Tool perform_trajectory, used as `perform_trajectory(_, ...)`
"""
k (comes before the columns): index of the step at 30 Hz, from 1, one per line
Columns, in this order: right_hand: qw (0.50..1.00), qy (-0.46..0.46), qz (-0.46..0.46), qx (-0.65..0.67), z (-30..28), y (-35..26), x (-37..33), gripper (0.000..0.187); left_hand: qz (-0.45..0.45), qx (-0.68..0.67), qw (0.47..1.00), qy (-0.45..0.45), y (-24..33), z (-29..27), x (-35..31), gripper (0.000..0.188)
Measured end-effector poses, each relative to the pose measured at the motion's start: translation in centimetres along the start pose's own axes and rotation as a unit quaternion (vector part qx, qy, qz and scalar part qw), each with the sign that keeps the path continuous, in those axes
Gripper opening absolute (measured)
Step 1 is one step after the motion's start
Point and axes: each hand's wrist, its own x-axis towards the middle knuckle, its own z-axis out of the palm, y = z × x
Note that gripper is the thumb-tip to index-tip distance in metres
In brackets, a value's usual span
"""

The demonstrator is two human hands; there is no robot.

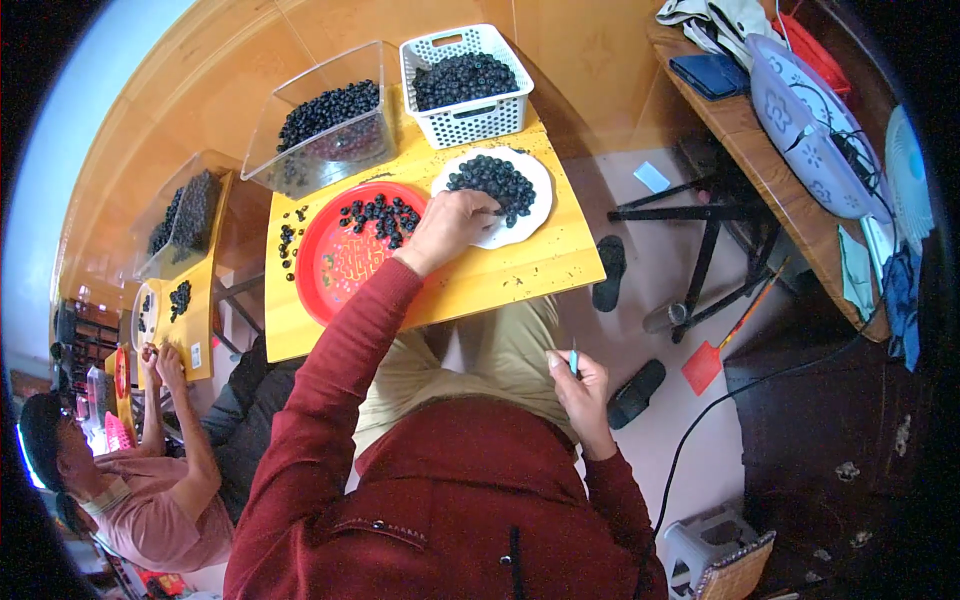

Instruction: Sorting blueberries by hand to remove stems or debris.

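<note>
Currently, dark berries (515, 190) on a white plate (543, 205) are overlapped by the left hand (450, 228), whose fingers' hold cannot be told, while a slim teal tool (574, 361) is gripped by the right hand (586, 393).

This looks like a room in a home, doubling as a small workplace. Household things point to the home: a pair of dark slippers (635, 395) on the pale floor (705, 445), a red fly swatter (703, 368), a plastic stool (700, 545), a dark cabinet (850, 430) with metal fittings and a flowered lavender basin (790, 90). Work shows in the berries (465, 80) heaped on a yellow counter (570, 262) and a co-worker (155, 500) seated at another counter (203, 335).
</note>
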Motion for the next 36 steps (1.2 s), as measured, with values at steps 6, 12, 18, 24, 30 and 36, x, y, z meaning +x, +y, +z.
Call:
perform_trajectory(6, 1.000, -0.001, -0.026, -0.005, 0.4, -0.2, -0.1, 0.016, 0.001, 0.041, 0.999, 0.013, -0.5, -0.3, -0.9, 0.022)
perform_trajectory(12, 1.000, 0.003, -0.026, -0.006, 0.4, 0.2, -0.5, 0.016, -0.008, 0.050, 0.999, -0.019, -0.2, 0.2, -0.5, 0.023)
perform_trajectory(18, 1.000, 0.020, -0.016, -0.002, 0.0, 1.0, -1.5, 0.017, -0.030, 0.097, 0.992, -0.080, 0.1, 0.5, 0.4, 0.023)
perform_trajectory(24, 1.000, 0.026, -0.011, 0.005, -0.2, 1.2, -1.9, 0.017, 0.051, 0.070, 0.994, -0.067, -0.6, 0.6, 0.1, 0.015)
perform_trajectory(30, 0.999, 0.025, 0.001, 0.027, 0.0, 1.1, -2.2, 0.016, 0.116, 0.075, 0.987, -0.088, -0.9, 0.4, 0.1, 0.013)
perform_trajectory(36, 0.999, 0.031, 0.019, 0.032, 0.2, 0.6, -2.2, 0.015, 0.112, 0.056, 0.988, -0.093, -0.1, -0.4, -0.1, 0.014)
